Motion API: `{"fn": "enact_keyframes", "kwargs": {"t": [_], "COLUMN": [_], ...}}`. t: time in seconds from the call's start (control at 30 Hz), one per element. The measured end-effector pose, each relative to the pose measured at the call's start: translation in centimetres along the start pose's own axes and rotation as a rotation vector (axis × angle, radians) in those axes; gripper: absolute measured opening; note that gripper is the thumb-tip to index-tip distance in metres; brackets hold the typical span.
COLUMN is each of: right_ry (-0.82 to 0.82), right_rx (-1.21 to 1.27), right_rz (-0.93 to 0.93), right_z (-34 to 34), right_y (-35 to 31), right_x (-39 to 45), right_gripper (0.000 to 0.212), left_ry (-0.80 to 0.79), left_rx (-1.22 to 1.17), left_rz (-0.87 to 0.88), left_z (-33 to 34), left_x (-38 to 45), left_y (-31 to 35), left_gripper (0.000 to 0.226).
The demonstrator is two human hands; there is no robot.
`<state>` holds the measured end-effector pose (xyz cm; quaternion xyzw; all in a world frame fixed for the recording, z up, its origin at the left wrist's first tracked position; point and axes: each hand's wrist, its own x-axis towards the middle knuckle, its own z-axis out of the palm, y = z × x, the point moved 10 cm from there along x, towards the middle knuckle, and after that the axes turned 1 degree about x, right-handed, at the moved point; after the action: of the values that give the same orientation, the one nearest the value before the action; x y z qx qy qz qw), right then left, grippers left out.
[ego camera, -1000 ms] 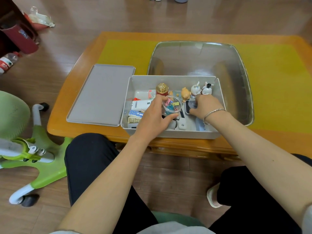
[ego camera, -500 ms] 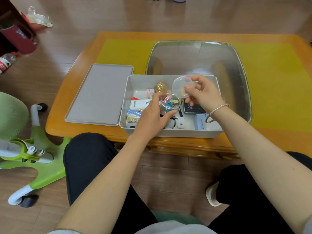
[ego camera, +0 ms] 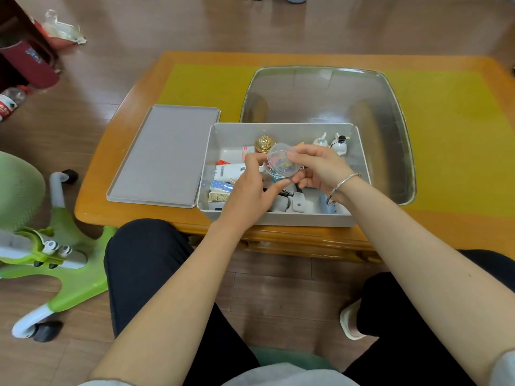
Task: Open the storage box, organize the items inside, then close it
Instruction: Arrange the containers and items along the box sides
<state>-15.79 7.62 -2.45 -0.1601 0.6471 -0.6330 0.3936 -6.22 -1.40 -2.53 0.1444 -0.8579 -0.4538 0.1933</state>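
We have brought the clear lid [ego camera: 280, 158] down onto the clip jar [ego camera: 278, 174]; our left hand [ego camera: 250, 190] grips the jar, right hand [ego camera: 317, 168] pinches the lid, tidying continues.

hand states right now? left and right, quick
Left hand: closed around the small clear jar of clips, over the storage box.
Right hand: pinching the clear round lid, tilted on the jar.

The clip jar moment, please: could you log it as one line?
phase: organizing | left hand: holds clip jar | right hand: sets clear lid on it | storage box: open | grey lid: on table, left
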Motion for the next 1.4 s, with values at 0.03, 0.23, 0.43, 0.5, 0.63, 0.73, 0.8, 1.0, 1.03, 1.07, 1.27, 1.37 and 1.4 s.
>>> {"fn": "enact_keyframes", "kwargs": {"t": [0.03,0.23,0.43,0.5,0.63,0.73,0.8,1.0,1.03,1.07,1.27,1.37,1.4], "right_ry": [0.013,-0.061,-0.018,0.020,0.050,0.023,0.019,-0.050,-0.042,-0.031,0.005,-0.015,-0.015], "right_rx": [-0.002,-0.030,-0.063,-0.100,-0.087,-0.054,-0.051,-0.109,-0.131,-0.150,-0.072,-0.059,-0.070], "right_rz": [-0.002,0.130,0.014,-0.036,-0.066,-0.080,-0.091,-0.095,-0.114,-0.134,-0.167,-0.155,-0.148], "right_z": [0.0,1.3,0.9,0.4,-0.3,-0.3,-0.3,0.1,0.1,0.1,-0.2,-0.3,-0.4], "right_y": [0.0,1.3,0.5,0.2,0.2,0.3,0.2,0.2,0.1,0.0,-0.4,-0.3,-0.2], "right_x": [0.0,-0.4,-0.1,0.1,0.3,0.3,0.3,0.1,0.1,0.2,0.4,0.5,0.5], "right_gripper": [0.006,0.029,0.021,0.021,0.029,0.027,0.025,0.026,0.026,0.026,0.030,0.035,0.036], "left_ry": [-0.004,-0.030,-0.067,-0.052,-0.104,-0.104,-0.099,-0.058,-0.051,-0.044,-0.014,-0.039,-0.055], "left_rx": [-0.027,-0.205,-0.415,-0.420,-0.403,-0.461,-0.475,-0.502,-0.507,-0.515,-0.600,-0.618,-0.622], "left_rz": [0.001,-0.064,-0.213,-0.309,-0.404,-0.404,-0.421,-0.444,-0.450,-0.456,-0.455,-0.456,-0.463], "left_z": [0.0,-0.1,-0.4,-0.5,0.1,0.0,0.0,-0.1,-0.2,-0.2,-0.1,0.0,0.1], "left_x": [0.0,0.2,0.6,0.6,1.0,1.4,1.4,1.0,1.0,0.9,0.7,0.8,0.8], "left_y": [0.1,-0.1,-0.5,-1.3,-1.9,-1.6,-1.5,-1.2,-1.2,-1.1,-0.5,-0.4,-0.3], "left_gripper": [0.056,0.082,0.052,0.045,0.035,0.026,0.031,0.039,0.039,0.039,0.034,0.031,0.027]}}
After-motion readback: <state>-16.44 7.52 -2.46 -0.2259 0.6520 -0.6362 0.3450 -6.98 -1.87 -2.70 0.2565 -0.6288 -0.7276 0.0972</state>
